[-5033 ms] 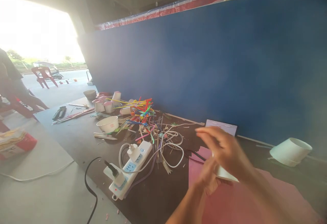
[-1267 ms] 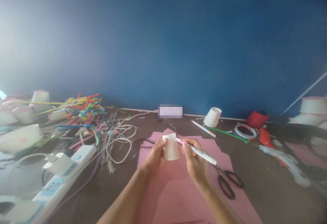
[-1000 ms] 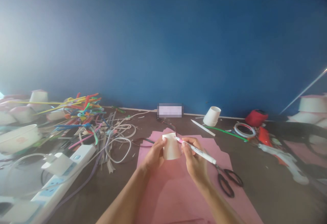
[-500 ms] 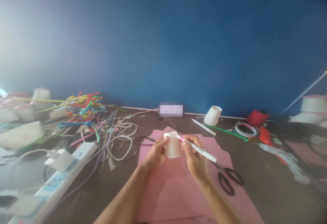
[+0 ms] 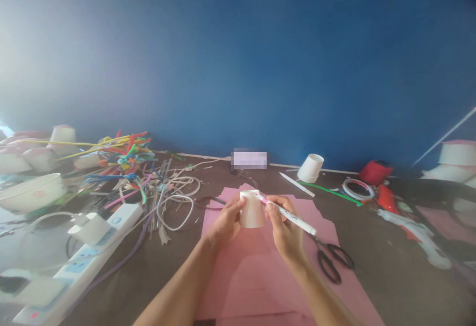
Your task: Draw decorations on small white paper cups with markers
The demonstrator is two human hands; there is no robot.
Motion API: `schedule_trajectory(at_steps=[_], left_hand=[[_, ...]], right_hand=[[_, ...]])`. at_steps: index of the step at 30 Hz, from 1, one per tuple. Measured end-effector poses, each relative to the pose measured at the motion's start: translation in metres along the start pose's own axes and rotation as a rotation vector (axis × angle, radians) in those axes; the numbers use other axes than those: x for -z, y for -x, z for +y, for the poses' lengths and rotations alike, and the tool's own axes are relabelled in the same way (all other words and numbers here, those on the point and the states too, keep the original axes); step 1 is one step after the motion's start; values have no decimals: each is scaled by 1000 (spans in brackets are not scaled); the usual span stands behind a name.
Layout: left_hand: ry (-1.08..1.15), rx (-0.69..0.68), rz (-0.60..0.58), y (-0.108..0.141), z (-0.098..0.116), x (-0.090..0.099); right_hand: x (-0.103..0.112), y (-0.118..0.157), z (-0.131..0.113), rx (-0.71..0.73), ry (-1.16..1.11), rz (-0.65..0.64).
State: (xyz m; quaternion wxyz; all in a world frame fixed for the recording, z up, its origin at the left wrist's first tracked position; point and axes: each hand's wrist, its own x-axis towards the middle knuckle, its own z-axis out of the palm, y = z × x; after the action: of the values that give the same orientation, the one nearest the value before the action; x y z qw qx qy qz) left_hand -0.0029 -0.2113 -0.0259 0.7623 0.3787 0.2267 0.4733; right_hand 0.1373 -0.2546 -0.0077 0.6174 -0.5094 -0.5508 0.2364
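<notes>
My left hand (image 5: 229, 219) is closed around the left side of a white paper cup (image 5: 253, 212), which is upside down above the pink paper sheets (image 5: 253, 281). In my right hand (image 5: 284, 222) is a white marker (image 5: 297, 222) with a pink front end, its tip at the upper right edge of the cup. Black-handled scissors (image 5: 334, 261) lie to the right of my right hand, partly on the pink paper.
A second white cup (image 5: 310, 168), a white pen (image 5: 296, 184) and a glue gun (image 5: 416, 232) are on the right. To the left lie a power strip (image 5: 92, 256), tangled cables (image 5: 182, 202), colourful pipe cleaners (image 5: 128, 150) and a bowl (image 5: 33, 192).
The view has shifted slightly. Both hands keep their hold on the cup and marker, and the cup's top looks tilted a little differently.
</notes>
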Motion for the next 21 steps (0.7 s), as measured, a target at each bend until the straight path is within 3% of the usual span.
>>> schedule_trajectory(at_steps=[9, 15, 21], left_hand=[[96, -44, 36, -4, -1, 4], [64, -68, -68, -2, -2, 2], [39, -32, -63, 0, 0, -2]], right_hand=[[-4, 3, -10, 8, -66, 39], [-2, 4, -9, 42, -120, -6], [0, 4, -6, 49, -78, -34]])
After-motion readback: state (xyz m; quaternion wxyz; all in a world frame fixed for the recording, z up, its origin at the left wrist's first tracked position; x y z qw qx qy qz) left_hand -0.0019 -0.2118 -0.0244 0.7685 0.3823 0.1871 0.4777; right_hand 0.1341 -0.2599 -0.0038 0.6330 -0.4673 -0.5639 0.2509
